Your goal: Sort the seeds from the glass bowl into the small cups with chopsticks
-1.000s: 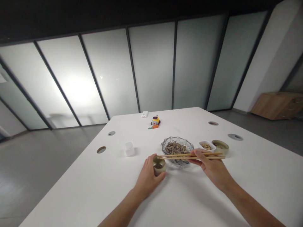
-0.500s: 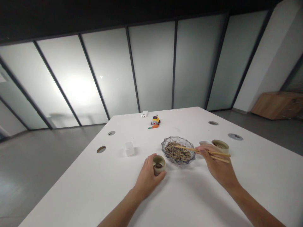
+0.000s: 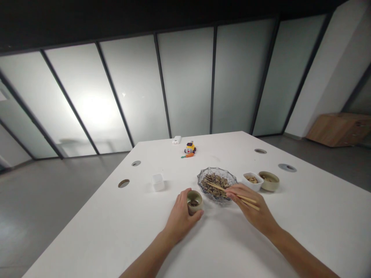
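Note:
My left hand (image 3: 183,216) is wrapped round a small greenish ceramic cup (image 3: 194,208) on the table, with a few dark seeds (image 3: 193,203) at its bottom. A pair of wooden chopsticks (image 3: 246,199) is held in my right hand (image 3: 252,206). Their tips reach into a scalloped clear glass bowl (image 3: 202,173) filled with striped sunflower seeds (image 3: 218,181). Whether a seed sits between the tips is too small to tell. Right of the glass bowl are a white dish (image 3: 255,187) with light brown pieces and a second ceramic cup (image 3: 271,185), side by side.
On the white table (image 3: 130,227) a clear plastic box (image 3: 158,183) stands to the left. Farther back are a yellow toy car (image 3: 190,147), an orange-and-green toy carrot (image 3: 188,155) and a white device (image 3: 176,139). Several round holes pierce the tabletop. Frosted glass panels (image 3: 185,85) rise behind.
My right hand has moved left and nearer with the chopsticks, uncovering the white dish and second cup. The chopstick tips are lower left in the seeds. My left hand stays on its cup.

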`<move>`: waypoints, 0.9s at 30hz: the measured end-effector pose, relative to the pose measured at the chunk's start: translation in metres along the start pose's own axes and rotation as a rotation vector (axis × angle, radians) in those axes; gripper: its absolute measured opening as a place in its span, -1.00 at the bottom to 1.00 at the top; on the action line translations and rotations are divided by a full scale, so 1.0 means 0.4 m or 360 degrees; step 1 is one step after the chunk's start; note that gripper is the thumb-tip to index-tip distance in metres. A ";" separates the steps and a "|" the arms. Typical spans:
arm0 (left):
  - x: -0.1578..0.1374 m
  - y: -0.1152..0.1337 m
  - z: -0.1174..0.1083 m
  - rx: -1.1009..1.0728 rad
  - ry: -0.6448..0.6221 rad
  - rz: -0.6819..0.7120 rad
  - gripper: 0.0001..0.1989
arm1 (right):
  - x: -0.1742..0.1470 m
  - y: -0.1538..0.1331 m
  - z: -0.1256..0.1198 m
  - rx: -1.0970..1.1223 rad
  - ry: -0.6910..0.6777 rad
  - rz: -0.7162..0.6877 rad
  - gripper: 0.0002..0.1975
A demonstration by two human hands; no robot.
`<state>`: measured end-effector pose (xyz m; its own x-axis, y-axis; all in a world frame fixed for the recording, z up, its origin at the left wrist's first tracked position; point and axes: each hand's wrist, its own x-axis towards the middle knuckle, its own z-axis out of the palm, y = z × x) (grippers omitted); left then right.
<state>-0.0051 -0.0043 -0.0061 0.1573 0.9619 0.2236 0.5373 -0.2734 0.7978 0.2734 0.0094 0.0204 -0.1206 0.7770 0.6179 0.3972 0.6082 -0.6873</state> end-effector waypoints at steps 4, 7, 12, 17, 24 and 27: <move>0.002 0.001 -0.001 -0.0007 0.0003 -0.0007 -0.25 | -0.002 0.002 0.001 -0.0021 0.0026 -0.0035 -0.78; 0.001 0.002 -0.003 -0.0016 0.0006 -0.0014 -0.25 | -0.002 0.002 0.001 -0.0048 0.0048 -0.0089 -0.80; 0.000 0.002 -0.003 -0.0019 0.0018 -0.0002 -0.27 | 0.003 0.000 -0.003 -0.0080 0.0129 -0.0167 -0.81; 0.001 0.000 -0.002 -0.0029 0.0015 -0.0009 -0.26 | 0.009 -0.004 -0.006 -0.0100 0.0224 -0.0169 -0.77; 0.000 -0.002 -0.002 -0.0060 0.0038 0.0006 -0.26 | 0.014 0.005 -0.008 0.0026 0.0317 0.0178 -0.64; -0.001 -0.004 -0.001 -0.0077 0.0045 0.0014 -0.27 | 0.016 0.018 -0.002 0.0438 0.0375 0.0503 -0.58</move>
<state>-0.0064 -0.0043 -0.0073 0.1378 0.9594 0.2461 0.4954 -0.2819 0.8216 0.2764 0.0185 0.0198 0.1895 0.8921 0.4103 0.1214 0.3934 -0.9113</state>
